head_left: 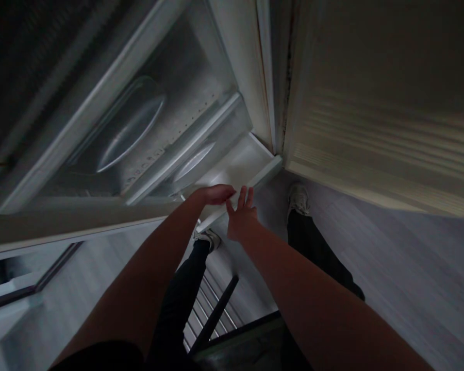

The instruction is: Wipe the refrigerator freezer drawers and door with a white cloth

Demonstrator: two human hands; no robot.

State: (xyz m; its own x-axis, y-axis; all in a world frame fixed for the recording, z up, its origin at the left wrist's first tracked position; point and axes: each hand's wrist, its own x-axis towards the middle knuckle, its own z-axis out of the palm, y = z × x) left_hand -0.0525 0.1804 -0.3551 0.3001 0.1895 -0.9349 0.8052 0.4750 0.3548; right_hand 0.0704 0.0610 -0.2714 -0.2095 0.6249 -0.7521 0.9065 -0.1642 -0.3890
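A white freezer drawer (pixel 251 162) stands pulled out at the bottom of an open appliance. My left hand (pixel 216 194) curls over the drawer's front edge, fingers closed on it. My right hand (pixel 242 216) lies next to it with fingers stretched out flat against the same front edge, holding nothing. Both arms reach down and forward from the bottom of the view.
Above the drawer are clear plastic compartments (pixel 139 129) with curved handles. The open door (pixel 382 103) is on the right. My feet in pale shoes (pixel 298 198) stand on a grey floor. A dark wire rack (pixel 216 319) is below me.
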